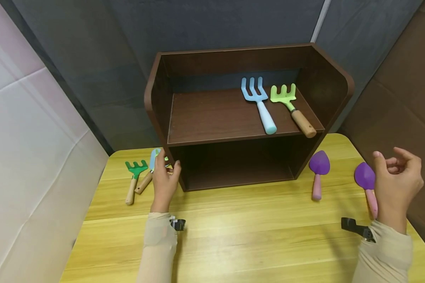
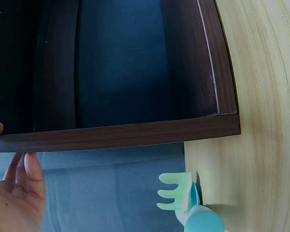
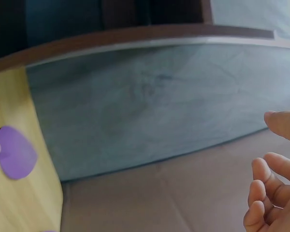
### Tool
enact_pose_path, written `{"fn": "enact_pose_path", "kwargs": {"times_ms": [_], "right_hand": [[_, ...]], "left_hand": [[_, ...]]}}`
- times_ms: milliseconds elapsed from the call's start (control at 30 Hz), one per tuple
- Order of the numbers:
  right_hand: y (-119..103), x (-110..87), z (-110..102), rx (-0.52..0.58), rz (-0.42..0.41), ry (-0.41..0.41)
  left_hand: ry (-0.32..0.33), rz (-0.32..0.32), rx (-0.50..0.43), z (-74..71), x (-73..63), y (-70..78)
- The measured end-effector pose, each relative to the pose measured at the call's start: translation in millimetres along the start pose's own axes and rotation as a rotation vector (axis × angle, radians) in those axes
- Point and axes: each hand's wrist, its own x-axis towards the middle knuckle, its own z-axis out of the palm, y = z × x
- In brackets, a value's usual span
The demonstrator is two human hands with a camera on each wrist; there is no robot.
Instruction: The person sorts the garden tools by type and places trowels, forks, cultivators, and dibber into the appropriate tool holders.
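A dark brown two-level shelf unit (image 1: 205, 114) stands on the table. My left hand (image 1: 164, 186) grips its left side panel (image 2: 111, 138) by the front edge, thumb on the inner side and fingers outside. My right hand (image 1: 398, 182) hovers at the far right with fingers loosely curled and nothing in them. Below it lies a purple trowel (image 1: 364, 175) with a pink handle, partly covered by the hand. A second purple trowel (image 1: 319, 162) rests nearer the shelf. On the upper level sit a light blue hand fork (image 1: 265, 117) and a lime green rake (image 1: 302, 123) with a wooden handle.
Left of the shelf lie a green rake (image 1: 136, 170) with a wooden handle and a light blue trowel (image 1: 153, 157), with a pale green rake head (image 2: 176, 191) beside it. A grey cloth wall (image 1: 134, 78) stands behind, a brown one (image 1: 407, 98) on the right.
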Motion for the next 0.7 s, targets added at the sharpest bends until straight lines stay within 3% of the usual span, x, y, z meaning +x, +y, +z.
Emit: {"fn": "enact_pose_path", "kwargs": {"times_ms": [400, 700], "right_hand": [[47.4, 0.2, -6.2, -0.122, 0.203, -0.041], [82.0, 0.8, -8.6, -0.149, 0.259, -0.046]], "left_hand": [[0.02, 0.011, -0.009, 0.6, 0.0, -0.8], [0.012, 0.004, -0.009, 0.5, 0.0, -0.2]]}}
